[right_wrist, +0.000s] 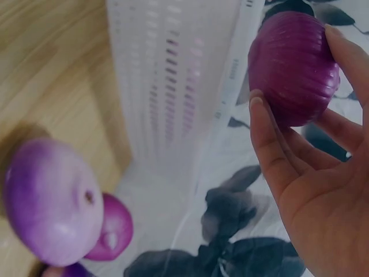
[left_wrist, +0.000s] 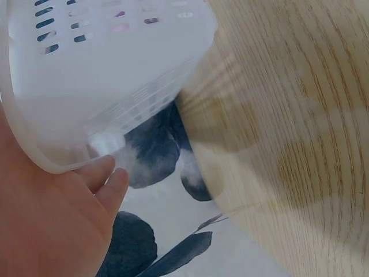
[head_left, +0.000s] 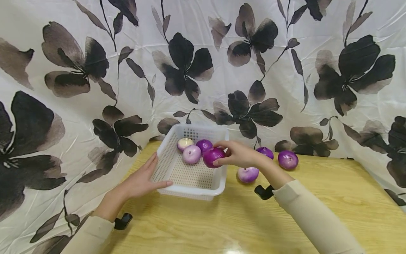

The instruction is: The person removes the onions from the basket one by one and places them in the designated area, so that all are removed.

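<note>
A white plastic basket [head_left: 219, 188] with slotted walls stands on the table. My left hand [head_left: 141, 180] holds its near left corner, thumb over the rim and fingers along the outside wall. In the left wrist view the fingers [left_wrist: 117, 184] show below the rim; the thumb is hidden. Above the basket's right side, my right hand [head_left: 239, 154] grips a dark purple onion [head_left: 213, 157] between thumb and fingers. The right wrist view shows this onion [right_wrist: 294, 69] apart from the basket wall. Inside lie a pale onion [head_left: 185, 144], a light purple onion [head_left: 191, 154] and a purple onion [head_left: 204, 145].
Right of the basket, a pale purple onion [head_left: 248, 174] and two darker onions [head_left: 288, 160] lie on the wooden table [head_left: 234, 222]; one is partly behind my right forearm. A floral cloth [head_left: 203, 31] hangs along the table's back and left edges.
</note>
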`<state>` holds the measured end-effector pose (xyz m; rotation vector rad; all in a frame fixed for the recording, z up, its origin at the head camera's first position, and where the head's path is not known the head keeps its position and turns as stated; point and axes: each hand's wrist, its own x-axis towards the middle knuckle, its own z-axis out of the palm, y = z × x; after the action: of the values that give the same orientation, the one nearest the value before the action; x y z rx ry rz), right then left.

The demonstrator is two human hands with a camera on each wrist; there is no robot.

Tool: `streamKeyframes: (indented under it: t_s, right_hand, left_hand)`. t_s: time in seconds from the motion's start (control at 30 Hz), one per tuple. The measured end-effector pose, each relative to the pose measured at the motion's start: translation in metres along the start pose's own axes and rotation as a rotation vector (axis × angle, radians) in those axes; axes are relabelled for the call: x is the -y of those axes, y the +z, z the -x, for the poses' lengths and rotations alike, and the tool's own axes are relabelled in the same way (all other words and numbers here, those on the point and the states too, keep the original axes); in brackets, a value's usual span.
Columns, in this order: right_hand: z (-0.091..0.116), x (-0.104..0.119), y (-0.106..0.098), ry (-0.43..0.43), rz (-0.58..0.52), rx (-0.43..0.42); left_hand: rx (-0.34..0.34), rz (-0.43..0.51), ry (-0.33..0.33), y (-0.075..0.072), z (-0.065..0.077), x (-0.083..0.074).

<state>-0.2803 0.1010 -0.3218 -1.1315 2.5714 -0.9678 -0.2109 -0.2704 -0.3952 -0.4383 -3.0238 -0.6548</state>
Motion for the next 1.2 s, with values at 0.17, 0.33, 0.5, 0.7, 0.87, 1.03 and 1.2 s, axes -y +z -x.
streamKeyframes:
  t_s: [0.17,0.33,0.5,0.7,0.87,1.03,1.2]
  right_hand:
    - [0.015,-0.010,-0.006,-0.002,0.001,-0.031]
    - [0.031,-0.020,-0.010,0.007,0.011,-0.044]
    - [0.050,-0.032,-0.016,0.050,0.036,-0.055]
    - [0.072,-0.046,-0.022,0.094,0.048,-0.079]
    - [0.088,-0.058,-0.024,0.120,0.059,-0.110]
    - [0.101,-0.069,-0.027,0.147,0.061,-0.143]
    - [0.112,-0.076,-0.030,0.181,0.052,-0.170]
  left_hand:
    - [0.001,0.005,-0.002,-0.001,-0.001,0.000]
    - [0.007,0.008,-0.008,0.000,0.000,0.000]
    - [0.008,0.008,-0.007,0.000,0.002,0.000]
    - [0.011,0.010,0.000,-0.001,0.000,-0.001]
    - [0.009,0.012,0.005,-0.002,-0.001,-0.001]
    - [0.008,0.021,0.006,-0.001,0.000,-0.001]
    - [0.001,0.022,0.002,-0.001,0.000,-0.001]
